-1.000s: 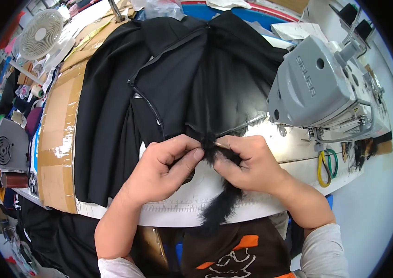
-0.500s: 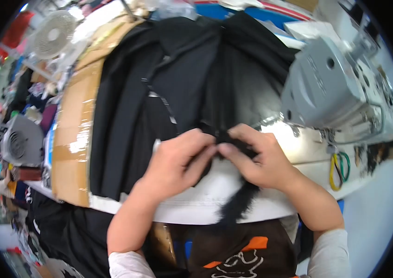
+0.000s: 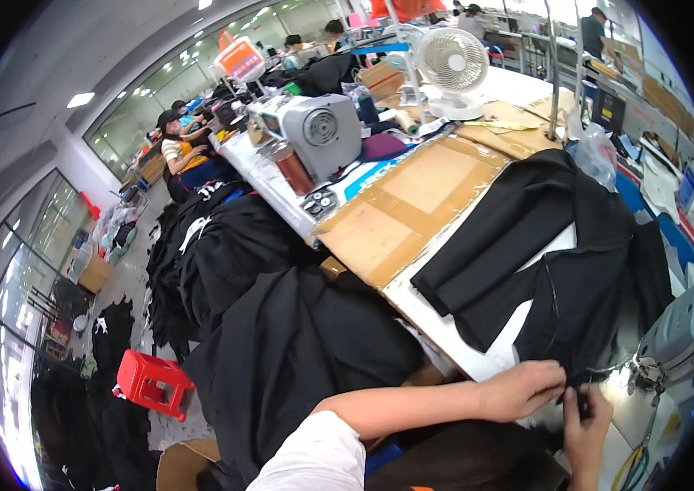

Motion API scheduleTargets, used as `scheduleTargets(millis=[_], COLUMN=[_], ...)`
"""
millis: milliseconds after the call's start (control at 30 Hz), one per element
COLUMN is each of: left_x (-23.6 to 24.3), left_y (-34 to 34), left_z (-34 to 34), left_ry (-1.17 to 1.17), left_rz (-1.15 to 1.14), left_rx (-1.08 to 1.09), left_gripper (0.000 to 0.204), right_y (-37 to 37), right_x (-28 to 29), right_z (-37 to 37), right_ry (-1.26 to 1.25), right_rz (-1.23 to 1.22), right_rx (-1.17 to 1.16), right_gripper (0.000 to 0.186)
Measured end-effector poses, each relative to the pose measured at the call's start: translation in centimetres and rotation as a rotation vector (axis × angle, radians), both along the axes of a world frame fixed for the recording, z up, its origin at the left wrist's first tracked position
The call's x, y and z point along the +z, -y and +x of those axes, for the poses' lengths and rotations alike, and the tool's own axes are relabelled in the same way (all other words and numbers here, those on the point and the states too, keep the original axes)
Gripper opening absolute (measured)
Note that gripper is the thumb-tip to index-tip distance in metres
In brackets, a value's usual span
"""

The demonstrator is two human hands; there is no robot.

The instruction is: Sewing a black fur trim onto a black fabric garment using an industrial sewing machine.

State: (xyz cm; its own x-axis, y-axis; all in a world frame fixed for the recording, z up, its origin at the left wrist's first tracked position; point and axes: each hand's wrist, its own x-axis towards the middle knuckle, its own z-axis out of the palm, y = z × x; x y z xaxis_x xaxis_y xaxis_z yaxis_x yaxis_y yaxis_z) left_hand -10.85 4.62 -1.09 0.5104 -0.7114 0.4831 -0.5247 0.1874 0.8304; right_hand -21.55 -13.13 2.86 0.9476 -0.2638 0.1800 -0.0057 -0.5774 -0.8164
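black cloth fills much of the view: a black garment (image 3: 519, 237) lies spread at the right of the frame on the white tabletop (image 3: 433, 329), its lower end reaching the two hands. what has changed is the outlook. half a second ago the hands sat near the middle of the frame; now the camera has swung to the left, so they sit at the lower right, and a red stool (image 3: 150, 383), a heap of black fabric (image 3: 298, 335) and people in the upper left have come in. the left hand (image 3: 519, 393) keeps its fingers drawn together in a pinch on black material at the garment's end. the right hand (image 3: 588, 417), just beside it, has its thumb and fingers closed in around black material too, though how tightly is hard to tell. for the work this seems to mean a glance aside rather than a letting go: the piece stays between the hands, near the grey sewing machine (image 3: 674, 331) at the right edge. the fuzzy strip that hung below the hands earlier can't be made out clearly here.
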Motion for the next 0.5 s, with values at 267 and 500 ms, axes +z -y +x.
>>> scheduleTargets(millis=[267, 500], left_x=[1.3, -1.2], left_y=[-4.0, -2.2], left_z=[-8.3, -9.0], left_ry=[-0.185, -0.668], left_rz=[0.091, 0.263], left_rx=[0.005, 0.114], left_gripper=[0.012, 0.016], right_y=[-6.1, -6.4], right_x=[2.5, -0.8], right_z=[-8.3, -9.7], right_ry=[0.087, 0.205], right_rz=[-0.136, -0.032], right_rx=[-0.108, -0.111], right_gripper=[0.011, 0.031])
